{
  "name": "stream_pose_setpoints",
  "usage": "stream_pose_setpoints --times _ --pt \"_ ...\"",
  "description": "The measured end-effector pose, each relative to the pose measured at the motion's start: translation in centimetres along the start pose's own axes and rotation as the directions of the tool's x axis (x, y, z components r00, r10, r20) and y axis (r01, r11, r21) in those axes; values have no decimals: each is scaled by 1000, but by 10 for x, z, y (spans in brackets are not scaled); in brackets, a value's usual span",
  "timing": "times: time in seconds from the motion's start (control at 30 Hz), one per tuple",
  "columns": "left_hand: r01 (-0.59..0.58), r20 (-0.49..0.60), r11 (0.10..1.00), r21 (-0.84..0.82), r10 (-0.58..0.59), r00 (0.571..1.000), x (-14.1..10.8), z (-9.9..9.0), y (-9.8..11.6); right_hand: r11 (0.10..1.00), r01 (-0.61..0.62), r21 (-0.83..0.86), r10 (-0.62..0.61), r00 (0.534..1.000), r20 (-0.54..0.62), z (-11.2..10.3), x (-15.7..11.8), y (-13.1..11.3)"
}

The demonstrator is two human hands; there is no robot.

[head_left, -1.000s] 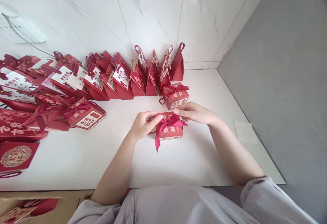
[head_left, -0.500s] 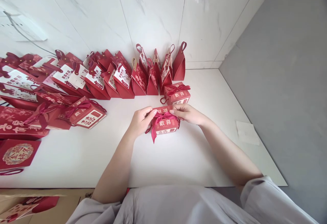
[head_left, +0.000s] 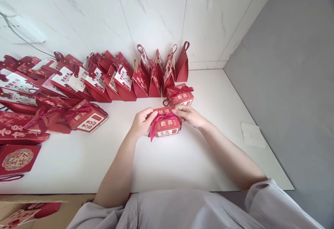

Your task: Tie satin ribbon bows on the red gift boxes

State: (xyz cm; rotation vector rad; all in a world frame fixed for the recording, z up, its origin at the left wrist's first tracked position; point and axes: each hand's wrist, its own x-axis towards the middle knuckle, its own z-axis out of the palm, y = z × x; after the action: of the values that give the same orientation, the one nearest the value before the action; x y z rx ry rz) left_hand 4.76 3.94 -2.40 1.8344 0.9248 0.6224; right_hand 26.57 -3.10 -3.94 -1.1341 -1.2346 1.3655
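Observation:
A red gift box (head_left: pixel 167 124) with pale lettering stands on the white table in front of me. A dark red ribbon (head_left: pixel 165 117) is tied across its top, one tail hanging down the left front. My left hand (head_left: pixel 144 121) is closed at the box's left side, thumb and fingers pinching the ribbon. My right hand (head_left: pixel 190 115) pinches the ribbon at the right end of the box. Just behind stands a second ribboned gift box (head_left: pixel 181 96), apart from my fingers.
Several red triangular boxes (head_left: pixel 125 79) with loop handles line the tiled wall, spreading left. Another ribboned box (head_left: pixel 88 117) sits at the left beside more red boxes. A white paper (head_left: pixel 252 135) lies near the table's right edge. A cardboard box (head_left: pixel 70 208) is at the lower left.
The box has tipped or shifted slightly, so more of its front label shows. Both hands stay on the ribbon, moved slightly left. The hanging ribbon tail has shifted left and up.

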Motion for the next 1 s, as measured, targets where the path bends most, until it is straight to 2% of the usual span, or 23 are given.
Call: stream_pose_setpoints --times 0.1,0.23,0.37,0.5,0.7,0.83,1.0 --pt "29 -56 999 -16 -30 998 -1 -2 0 1000 -8 6 8 1000 -25 3 1 2" --pt "170 -74 977 128 -162 984 -3 -15 -2 999 -14 -33 12 999 -43 4 -1 -5" --pt "183 71 969 165 -197 978 -3 -30 -1 998 -51 -45 47 995 -84 -4 -6 -17" --pt "151 265 984 96 -172 949 -4 -35 0 990 -72 -120 70 997 -19 -14 -12 -22" --pt "197 253 980 27 -198 947 -6 -33 2 957 133 -258 -148 988 -41 -12 -13 -22" --pt "219 300 973 -76 -187 935 -7 -29 2 934 168 -315 -162 986 45 -11 -12 -21" --pt "186 335 977 -101 -142 931 -9 -23 7 949 205 -240 -197 979 55 -11 -13 -22"
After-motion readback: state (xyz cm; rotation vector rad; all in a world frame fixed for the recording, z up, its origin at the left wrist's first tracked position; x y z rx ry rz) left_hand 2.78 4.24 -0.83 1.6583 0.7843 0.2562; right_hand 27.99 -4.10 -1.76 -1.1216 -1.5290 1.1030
